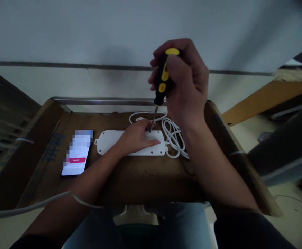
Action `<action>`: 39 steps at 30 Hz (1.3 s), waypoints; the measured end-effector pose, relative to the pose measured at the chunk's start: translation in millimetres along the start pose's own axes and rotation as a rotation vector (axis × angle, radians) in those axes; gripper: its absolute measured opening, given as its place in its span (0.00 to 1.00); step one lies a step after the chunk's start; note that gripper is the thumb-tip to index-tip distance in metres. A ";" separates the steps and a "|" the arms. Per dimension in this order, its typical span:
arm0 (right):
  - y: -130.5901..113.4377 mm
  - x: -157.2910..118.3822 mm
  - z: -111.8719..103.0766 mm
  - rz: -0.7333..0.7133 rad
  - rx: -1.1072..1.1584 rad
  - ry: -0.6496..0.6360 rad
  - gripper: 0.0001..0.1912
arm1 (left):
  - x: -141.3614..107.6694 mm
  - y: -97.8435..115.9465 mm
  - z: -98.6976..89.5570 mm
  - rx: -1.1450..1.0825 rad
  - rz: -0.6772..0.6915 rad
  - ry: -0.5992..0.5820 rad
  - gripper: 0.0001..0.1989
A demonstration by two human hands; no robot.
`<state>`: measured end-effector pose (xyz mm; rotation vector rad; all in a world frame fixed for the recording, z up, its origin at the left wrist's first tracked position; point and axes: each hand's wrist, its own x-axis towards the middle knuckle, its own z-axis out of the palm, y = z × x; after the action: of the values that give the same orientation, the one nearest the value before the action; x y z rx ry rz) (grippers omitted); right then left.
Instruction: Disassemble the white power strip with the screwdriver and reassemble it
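A white power strip [111, 140] lies with its screw-hole side up on the brown cardboard. My left hand [137, 136] rests across its right half, thumb spread on the surface and fingers over the far edge, holding it down. In my right hand [188, 79] is a screwdriver [163, 77] with a black and yellow handle, gripped from above. Its shaft tilts down and the tip is at a hole near the strip's far edge, close to my left fingers. Several small screws [147, 172] lie loose in front of the strip.
The strip's white cable [174, 135] is coiled at the right. A lit phone [76, 155] lies to the left. Raised cardboard sides [239, 155] and a metal rail [109, 101] border the work surface; a pale wall stands behind. A whitish cord [31, 207] crosses the lower left.
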<state>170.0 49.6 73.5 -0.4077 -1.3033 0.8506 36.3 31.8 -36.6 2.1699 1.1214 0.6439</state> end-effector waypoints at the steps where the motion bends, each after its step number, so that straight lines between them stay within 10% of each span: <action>1: 0.2 -0.4 0.6 -0.021 0.014 0.019 0.06 | -0.1 0.9 -1.2 0.039 0.004 -0.023 0.31; 9: 2.6 8.0 -7.7 0.096 0.077 -0.081 0.13 | 1.3 1.2 -3.6 0.157 0.037 -0.080 0.44; 17: 5.0 4.3 -3.7 0.030 0.118 0.001 0.23 | 1.2 5.0 -5.0 0.222 0.030 -0.089 0.34; 23: 6.1 6.6 -10.3 0.103 0.226 -0.191 0.15 | 1.4 6.7 -5.3 0.235 0.005 -0.110 0.31; 39: -10.8 3.3 -6.2 0.057 0.004 -0.007 0.22 | 2.5 4.8 -4.3 0.209 -0.024 -0.124 0.31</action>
<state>179.4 46.3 81.7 -0.4405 -1.3017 0.9026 37.5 32.9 -29.8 2.3320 1.1908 0.3904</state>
